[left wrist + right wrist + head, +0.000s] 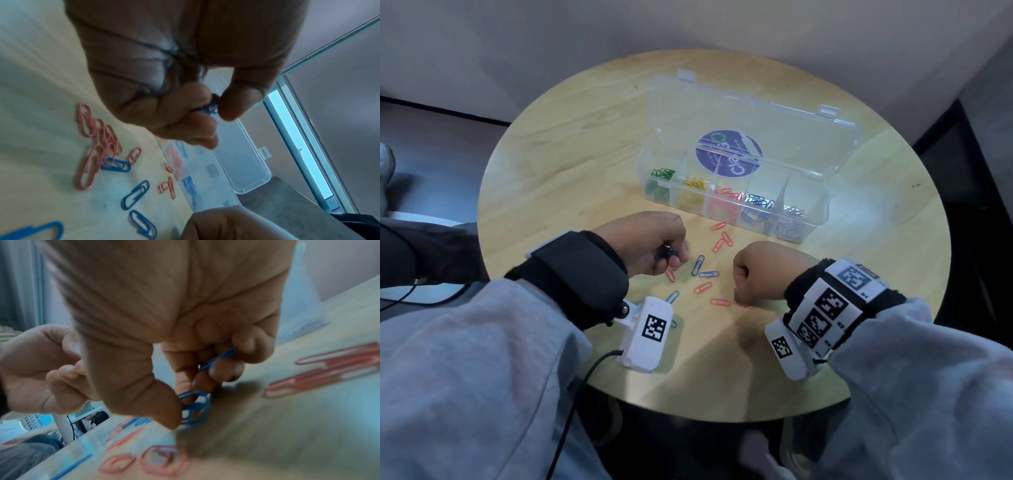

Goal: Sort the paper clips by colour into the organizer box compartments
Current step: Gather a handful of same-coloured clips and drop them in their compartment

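Above the table [558,144], both hands pinch blue clips [195,407]

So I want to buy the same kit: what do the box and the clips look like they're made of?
The box looks like clear, glossy hard plastic: you see the clips through its walls and open lid. The loose clips look like bent wire with a smooth coloured coat, probably plastic over metal, though the core doesn't show.
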